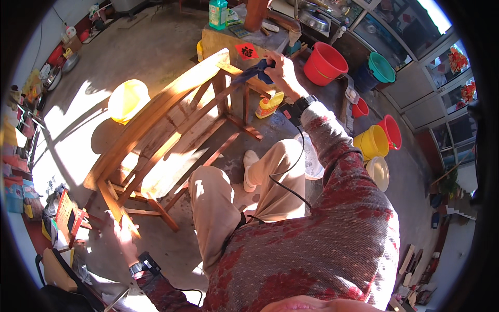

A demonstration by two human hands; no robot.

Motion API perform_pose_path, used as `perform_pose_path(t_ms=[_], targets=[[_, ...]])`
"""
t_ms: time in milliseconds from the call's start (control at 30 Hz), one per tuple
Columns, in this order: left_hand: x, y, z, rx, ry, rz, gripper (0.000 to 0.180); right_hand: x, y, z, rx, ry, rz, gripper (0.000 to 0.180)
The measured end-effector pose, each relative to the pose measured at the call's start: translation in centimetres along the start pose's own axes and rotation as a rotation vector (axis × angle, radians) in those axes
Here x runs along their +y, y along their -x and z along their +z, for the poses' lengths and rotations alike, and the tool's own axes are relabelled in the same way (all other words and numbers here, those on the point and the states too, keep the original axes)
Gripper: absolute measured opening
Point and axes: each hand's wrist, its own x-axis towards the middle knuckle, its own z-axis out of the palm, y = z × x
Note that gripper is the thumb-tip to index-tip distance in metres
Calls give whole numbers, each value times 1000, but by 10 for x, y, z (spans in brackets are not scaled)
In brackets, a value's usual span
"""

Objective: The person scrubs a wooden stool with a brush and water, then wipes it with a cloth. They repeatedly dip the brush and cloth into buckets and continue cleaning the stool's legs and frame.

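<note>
A long wooden bench (156, 117) lies tipped on its side in front of me, its legs and crossbars turned toward me. My left hand (123, 235) is closed at the end of the bench's near-left leg (115, 204); strong sunlight washes out its fingers. At the far right end of the bench, my right hand (283, 73) pinches a dark blue cloth (264, 72) that hangs against the bench's leg bars. Just below that hand, a yellow bottle (269, 105) stands on the floor.
A yellow tub (128, 100) stands beyond the bench. To the right are a red bucket (325, 63), a teal bucket (382, 67) and yellow bucket (371, 143). A low counter (221, 44) with a green bottle (218, 14) is ahead. A small red chair (67, 216) stands left.
</note>
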Motion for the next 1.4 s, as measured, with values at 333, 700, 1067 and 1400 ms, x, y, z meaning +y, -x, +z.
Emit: perform_pose_path(t_ms=[333,700,1067,1400], targets=[[-6,-39,-9,123,-252,-107,46,4,18,84,-425,462,-354,27],[-21,-49,-12,134,-112,53,31,27,-3,-17,-351,631,75,20],[-23,-62,-14,200,-159,40,31,-2,-4,76,-505,368,-597,12],[-16,-60,-13,175,-100,27,33,27,17,12,-595,449,-276,9]])
